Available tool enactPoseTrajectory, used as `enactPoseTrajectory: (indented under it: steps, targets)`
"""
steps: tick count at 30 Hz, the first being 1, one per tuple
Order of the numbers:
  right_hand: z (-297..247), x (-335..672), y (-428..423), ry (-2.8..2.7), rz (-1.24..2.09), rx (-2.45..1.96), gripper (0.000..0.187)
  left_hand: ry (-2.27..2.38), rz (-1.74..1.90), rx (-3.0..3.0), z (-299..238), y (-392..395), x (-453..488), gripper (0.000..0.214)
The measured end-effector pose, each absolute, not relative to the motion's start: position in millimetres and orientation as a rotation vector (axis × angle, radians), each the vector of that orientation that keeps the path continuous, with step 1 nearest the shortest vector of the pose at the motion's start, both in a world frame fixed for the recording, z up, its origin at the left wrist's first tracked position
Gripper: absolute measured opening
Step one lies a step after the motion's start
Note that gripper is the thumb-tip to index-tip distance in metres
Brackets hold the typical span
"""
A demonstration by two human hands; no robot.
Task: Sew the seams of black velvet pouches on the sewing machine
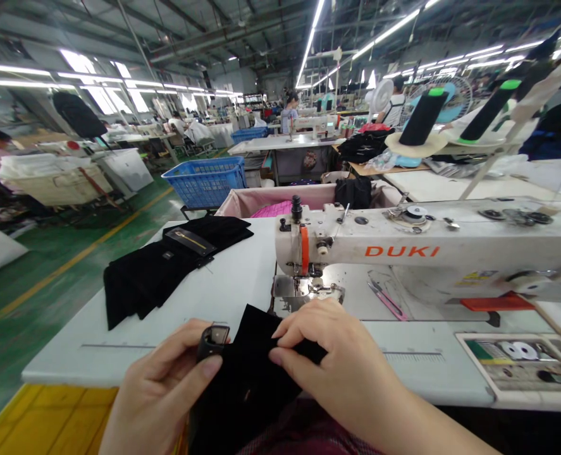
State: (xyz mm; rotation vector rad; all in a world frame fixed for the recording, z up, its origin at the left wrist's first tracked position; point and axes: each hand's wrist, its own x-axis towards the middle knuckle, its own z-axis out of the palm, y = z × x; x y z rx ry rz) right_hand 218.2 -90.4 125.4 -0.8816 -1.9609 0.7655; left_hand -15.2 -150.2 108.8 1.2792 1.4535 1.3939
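Note:
Between the thumb and fingers of my left hand is a dark, glossy strip, curled into a loop at the left edge of a black fabric piece. My right hand pinches the top right of that same fabric with thumb and forefinger. The fabric hangs over the table's front edge, close to my body. Just beyond my right hand stands a white sewing machine with "DUKI" on its arm. Its needle area is partly hidden behind my knuckles.
Stacked black fabric pieces lie on the table at left, topped by a dark strip. Pink-handled thread snips rest under the machine arm. A bobbin tray is at right. Behind are a blue basket and black thread cones.

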Motion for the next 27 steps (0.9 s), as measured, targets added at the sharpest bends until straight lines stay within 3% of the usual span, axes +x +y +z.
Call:
enactPoseTrajectory:
  steps: [11, 17, 20, 23, 27]
  targets:
    - [127.6, 216.1, -91.2, -1.975, 0.905, -0.976, 0.019, 1.562, 1.332, 1.355, 111.4, -150.2, -18.9, 0.017]
    - [131.1, 208.8, -108.4, -2.06, 1.106, -0.408, 0.013, 1.565, 0.636, 1.844, 168.8, -121.7, -59.6, 0.018]
    - [101.4, 202.9, -112.8, -2.159, 1.17, -0.333, 0.023, 1.36, 0.234, 1.902, 167.6, -87.8, -55.4, 0.02]
    - [53.6, 195.9, -103.3, -2.374, 1.005, -0.479, 0.038, 1.342, 0.044, 2.002, 122.1, -48.4, -36.1, 0.02]
    - [9.3, 189.2, -67.3, -2.669, 0.355, -0.714, 0.018, 1.515, 0.104, 2.157, 50.6, 5.7, -12.0, 0.011]
